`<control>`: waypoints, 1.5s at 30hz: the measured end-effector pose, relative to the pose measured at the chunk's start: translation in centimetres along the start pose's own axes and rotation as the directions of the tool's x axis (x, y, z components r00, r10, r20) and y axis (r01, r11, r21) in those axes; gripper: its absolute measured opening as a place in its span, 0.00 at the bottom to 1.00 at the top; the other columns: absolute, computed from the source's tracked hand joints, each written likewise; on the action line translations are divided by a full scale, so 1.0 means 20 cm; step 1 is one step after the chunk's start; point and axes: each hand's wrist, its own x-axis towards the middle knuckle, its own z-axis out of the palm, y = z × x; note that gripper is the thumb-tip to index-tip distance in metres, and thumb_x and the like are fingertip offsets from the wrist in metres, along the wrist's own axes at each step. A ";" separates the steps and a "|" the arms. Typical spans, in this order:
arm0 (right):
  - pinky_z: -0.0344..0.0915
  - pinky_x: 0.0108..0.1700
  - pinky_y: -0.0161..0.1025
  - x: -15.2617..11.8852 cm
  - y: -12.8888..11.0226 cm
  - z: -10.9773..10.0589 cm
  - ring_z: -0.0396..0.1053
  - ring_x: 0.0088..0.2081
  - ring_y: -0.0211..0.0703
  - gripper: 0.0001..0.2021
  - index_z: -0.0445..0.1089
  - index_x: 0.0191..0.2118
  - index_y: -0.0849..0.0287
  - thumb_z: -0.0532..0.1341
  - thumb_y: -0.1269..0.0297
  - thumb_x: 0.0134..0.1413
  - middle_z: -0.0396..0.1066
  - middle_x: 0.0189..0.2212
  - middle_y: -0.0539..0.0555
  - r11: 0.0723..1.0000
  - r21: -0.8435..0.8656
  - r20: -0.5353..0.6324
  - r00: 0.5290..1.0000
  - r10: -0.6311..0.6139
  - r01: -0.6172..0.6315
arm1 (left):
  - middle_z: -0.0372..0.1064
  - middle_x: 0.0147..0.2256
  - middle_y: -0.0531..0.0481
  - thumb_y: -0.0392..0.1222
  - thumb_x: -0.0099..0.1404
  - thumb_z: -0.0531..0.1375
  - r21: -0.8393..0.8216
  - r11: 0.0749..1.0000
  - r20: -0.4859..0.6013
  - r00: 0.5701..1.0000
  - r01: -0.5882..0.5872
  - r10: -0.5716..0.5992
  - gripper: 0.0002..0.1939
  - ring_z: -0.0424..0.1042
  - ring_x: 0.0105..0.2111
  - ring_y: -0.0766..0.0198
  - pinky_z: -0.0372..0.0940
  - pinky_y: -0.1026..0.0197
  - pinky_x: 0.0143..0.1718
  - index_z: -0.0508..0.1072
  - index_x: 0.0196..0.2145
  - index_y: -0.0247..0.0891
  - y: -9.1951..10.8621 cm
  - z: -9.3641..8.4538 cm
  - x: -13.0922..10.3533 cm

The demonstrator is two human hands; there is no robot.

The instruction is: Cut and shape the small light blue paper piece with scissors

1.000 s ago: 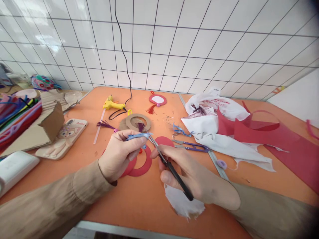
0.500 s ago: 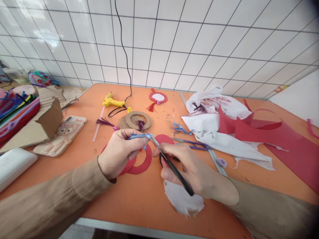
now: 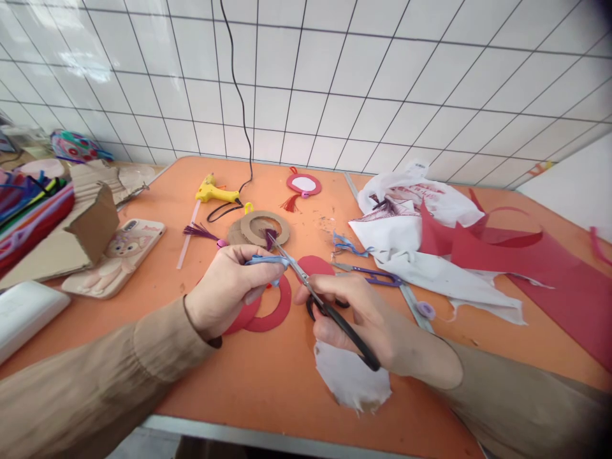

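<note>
Between the thumb and fingers of my left hand (image 3: 227, 280) is pinched a strip of blue cloth (image 3: 270, 260). My right hand (image 3: 368, 312) grips black-handled scissors (image 3: 342, 322), whose blades point up and left to the end of the blue strip. Below and behind my left hand lie red rings (image 3: 272, 315), partly covered by it. Beyond the blade tips sit cardboard rings (image 3: 265, 231) with a dark purple tassel (image 3: 271, 238). A ragged white cloth piece (image 3: 352, 379) lies under my right hand.
A yellow glue gun (image 3: 215, 191) and a red-rimmed ornament (image 3: 303, 185) stand farther back. On the right are purple thread snips (image 3: 373, 275), white cloth (image 3: 444, 280) and red sheets (image 3: 507, 248). A phone (image 3: 117, 258) and cardboard (image 3: 71, 239) lie left.
The scissors' handles have shifted slightly right and up with my right hand, and the blades look a little more closed at the strip. My left hand keeps its pinch, almost still.
</note>
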 end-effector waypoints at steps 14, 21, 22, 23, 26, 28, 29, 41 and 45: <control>0.49 0.25 0.34 0.01 0.01 -0.01 0.52 0.23 0.36 0.20 0.66 0.35 0.60 0.60 0.44 0.56 0.56 0.21 0.46 1.000 -0.021 0.004 1.000 -0.004 0.004 | 0.58 0.11 0.59 0.35 0.43 0.69 0.039 0.998 0.013 0.999 0.043 -0.044 0.07 0.50 0.11 0.79 0.40 0.70 0.13 0.74 0.17 0.32 0.02 -0.02 0.01; 0.50 0.26 0.35 0.01 -0.01 0.00 0.51 0.25 0.36 0.16 0.64 0.34 0.60 0.60 0.50 0.55 0.56 0.23 0.46 0.996 -0.080 -0.016 0.999 0.028 -0.030 | 0.62 0.14 0.57 0.36 0.45 0.69 -0.022 0.999 0.017 1.000 0.025 -0.025 0.08 0.50 0.11 0.80 0.40 0.70 0.13 0.74 0.18 0.32 0.01 -0.02 0.01; 0.49 0.26 0.35 0.02 -0.01 0.01 0.50 0.25 0.36 0.16 0.64 0.33 0.60 0.61 0.50 0.55 0.55 0.23 0.46 0.995 -0.092 -0.020 0.999 0.037 -0.038 | 0.61 0.13 0.57 0.36 0.45 0.69 -0.026 0.999 0.018 1.000 0.024 -0.024 0.08 0.50 0.11 0.80 0.40 0.70 0.13 0.73 0.18 0.32 0.01 -0.01 0.01; 0.49 0.26 0.35 0.02 -0.01 0.01 0.49 0.25 0.36 0.16 0.63 0.32 0.59 0.61 0.51 0.54 0.54 0.23 0.45 0.994 -0.101 -0.021 0.999 0.043 -0.045 | 0.61 0.13 0.58 0.36 0.45 0.69 -0.027 0.999 0.017 1.000 0.024 -0.024 0.08 0.50 0.11 0.80 0.40 0.70 0.13 0.73 0.17 0.32 0.01 -0.01 0.01; 0.47 0.26 0.35 0.02 -0.02 0.01 0.48 0.25 0.36 0.17 0.64 0.31 0.59 0.62 0.49 0.53 0.53 0.22 0.45 0.993 -0.108 -0.023 0.999 0.048 -0.050 | 0.58 0.11 0.59 0.35 0.43 0.69 -0.007 1.000 0.005 1.000 0.023 -0.023 0.09 0.50 0.11 0.79 0.40 0.70 0.13 0.72 0.16 0.33 0.02 0.00 0.00; 0.47 0.26 0.36 0.03 -0.01 0.01 0.48 0.25 0.36 0.18 0.64 0.30 0.60 0.61 0.48 0.54 0.53 0.22 0.45 0.994 -0.100 -0.020 0.999 0.041 -0.042 | 0.58 0.11 0.59 0.35 0.43 0.69 0.024 0.999 -0.009 1.000 0.022 -0.021 0.09 0.50 0.11 0.79 0.40 0.69 0.13 0.72 0.16 0.33 0.02 0.00 0.01; 0.47 0.26 0.36 0.02 -0.01 0.01 0.48 0.25 0.36 0.19 0.64 0.30 0.60 0.61 0.46 0.54 0.53 0.22 0.45 0.995 -0.097 -0.017 0.999 0.037 -0.039 | 0.57 0.11 0.59 0.36 0.44 0.69 0.039 0.999 -0.011 1.000 0.022 -0.021 0.08 0.50 0.11 0.78 0.40 0.69 0.13 0.72 0.17 0.33 0.01 -0.01 0.01; 0.45 0.26 0.36 0.03 0.00 0.01 0.46 0.24 0.35 0.27 0.65 0.30 0.60 0.59 0.36 0.52 0.51 0.21 0.44 0.997 -0.055 -0.019 0.999 0.045 -0.046 | 0.57 0.10 0.58 0.37 0.45 0.69 0.075 0.997 -0.007 0.999 0.033 -0.032 0.08 0.49 0.11 0.78 0.38 0.68 0.14 0.73 0.19 0.33 0.01 -0.01 0.01; 0.46 0.25 0.36 0.03 -0.01 0.01 0.47 0.24 0.35 0.27 0.64 0.30 0.60 0.59 0.36 0.52 0.52 0.20 0.45 0.997 -0.042 -0.017 0.998 0.059 -0.060 | 0.56 0.10 0.58 0.36 0.44 0.69 0.071 0.997 -0.009 0.999 0.036 -0.035 0.08 0.49 0.11 0.78 0.38 0.68 0.14 0.73 0.19 0.33 0.01 -0.01 0.01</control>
